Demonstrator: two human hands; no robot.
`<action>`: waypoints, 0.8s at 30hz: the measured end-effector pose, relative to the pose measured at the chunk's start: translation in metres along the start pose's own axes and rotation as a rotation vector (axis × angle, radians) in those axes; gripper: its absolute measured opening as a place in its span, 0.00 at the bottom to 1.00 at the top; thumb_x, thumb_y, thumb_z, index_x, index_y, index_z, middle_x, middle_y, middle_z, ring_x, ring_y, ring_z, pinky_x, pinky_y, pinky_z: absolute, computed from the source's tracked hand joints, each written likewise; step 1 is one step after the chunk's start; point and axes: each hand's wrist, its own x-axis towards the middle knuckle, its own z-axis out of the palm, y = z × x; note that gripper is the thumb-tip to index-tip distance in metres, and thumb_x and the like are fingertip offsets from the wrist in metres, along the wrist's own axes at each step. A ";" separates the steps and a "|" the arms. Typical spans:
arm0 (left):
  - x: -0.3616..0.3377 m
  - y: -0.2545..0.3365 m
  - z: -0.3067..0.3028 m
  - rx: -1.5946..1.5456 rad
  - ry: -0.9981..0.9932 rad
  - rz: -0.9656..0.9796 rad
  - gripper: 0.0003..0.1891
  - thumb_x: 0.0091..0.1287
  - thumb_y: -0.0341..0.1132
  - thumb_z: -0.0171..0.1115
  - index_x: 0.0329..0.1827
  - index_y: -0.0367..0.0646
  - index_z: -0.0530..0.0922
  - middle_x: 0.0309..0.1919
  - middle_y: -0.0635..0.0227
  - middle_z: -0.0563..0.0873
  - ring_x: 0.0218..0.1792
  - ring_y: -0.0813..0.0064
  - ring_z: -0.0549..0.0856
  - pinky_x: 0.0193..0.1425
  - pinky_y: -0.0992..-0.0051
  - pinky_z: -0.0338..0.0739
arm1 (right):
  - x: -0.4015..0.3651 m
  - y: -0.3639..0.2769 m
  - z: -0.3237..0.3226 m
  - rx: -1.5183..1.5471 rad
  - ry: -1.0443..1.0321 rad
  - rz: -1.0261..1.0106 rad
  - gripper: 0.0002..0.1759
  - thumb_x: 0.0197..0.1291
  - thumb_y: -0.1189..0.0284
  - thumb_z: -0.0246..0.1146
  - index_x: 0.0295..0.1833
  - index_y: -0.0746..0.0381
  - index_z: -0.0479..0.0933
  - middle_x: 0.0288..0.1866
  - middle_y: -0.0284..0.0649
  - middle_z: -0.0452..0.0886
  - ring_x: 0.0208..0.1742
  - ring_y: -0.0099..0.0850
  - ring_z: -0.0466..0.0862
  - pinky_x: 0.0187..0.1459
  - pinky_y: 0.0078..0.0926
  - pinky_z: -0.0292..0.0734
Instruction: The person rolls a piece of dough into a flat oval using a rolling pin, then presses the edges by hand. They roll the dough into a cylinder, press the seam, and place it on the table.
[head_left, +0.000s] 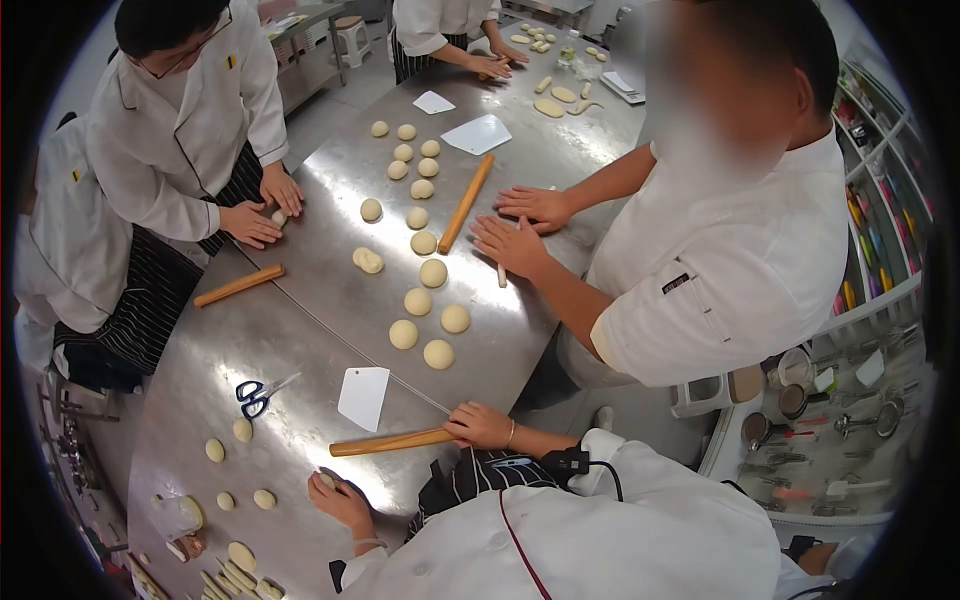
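Note:
My left hand [345,503] is low on the steel table, its fingers curled round a small piece of dough [328,482] that shows only in part. The end of a wooden rolling pin [390,442] is in my right hand [482,426], and the pin lies across the table in front of me. Beyond the pin is a white dough scraper [363,398]. Blue-handled scissors [262,396] lie farther left. Several dough balls [264,499] sit to the left of my left hand.
Several larger dough balls [438,354] dot the middle of the steel table [320,290]. Two more rolling pins [467,203] lie there. On the right, a co-worker's hands [520,240] roll dough; another person's hands [262,210] work at left. Dough strips [238,577] and a clear container [178,515] are at lower left.

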 end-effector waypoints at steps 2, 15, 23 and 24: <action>0.000 -0.002 0.000 0.001 -0.005 -0.011 0.26 0.64 0.26 0.54 0.68 0.35 0.67 0.64 0.49 0.70 0.65 0.46 0.69 0.68 0.50 0.62 | 0.000 0.000 -0.001 0.015 -0.001 0.002 0.23 0.52 0.63 0.68 0.52 0.61 0.75 0.42 0.38 0.75 0.44 0.35 0.77 0.46 0.32 0.72; -0.003 -0.003 0.006 0.002 0.026 0.015 0.28 0.64 0.27 0.55 0.70 0.39 0.65 0.65 0.51 0.70 0.66 0.48 0.68 0.70 0.50 0.59 | 0.003 -0.003 -0.002 0.044 -0.015 0.035 0.25 0.48 0.66 0.71 0.52 0.61 0.75 0.43 0.39 0.74 0.46 0.38 0.76 0.49 0.35 0.72; 0.000 0.003 0.000 -0.016 0.016 -0.004 0.28 0.61 0.26 0.56 0.68 0.38 0.67 0.64 0.52 0.71 0.66 0.49 0.68 0.71 0.51 0.59 | 0.002 -0.001 0.000 0.075 -0.051 0.062 0.27 0.47 0.66 0.72 0.53 0.63 0.76 0.44 0.41 0.75 0.45 0.40 0.77 0.48 0.35 0.74; 0.000 0.002 0.000 -0.017 0.013 -0.007 0.28 0.61 0.26 0.56 0.68 0.38 0.67 0.64 0.52 0.71 0.66 0.49 0.68 0.71 0.51 0.59 | 0.002 -0.002 -0.001 0.071 -0.043 0.058 0.27 0.47 0.66 0.72 0.53 0.63 0.76 0.44 0.41 0.75 0.45 0.40 0.77 0.48 0.35 0.74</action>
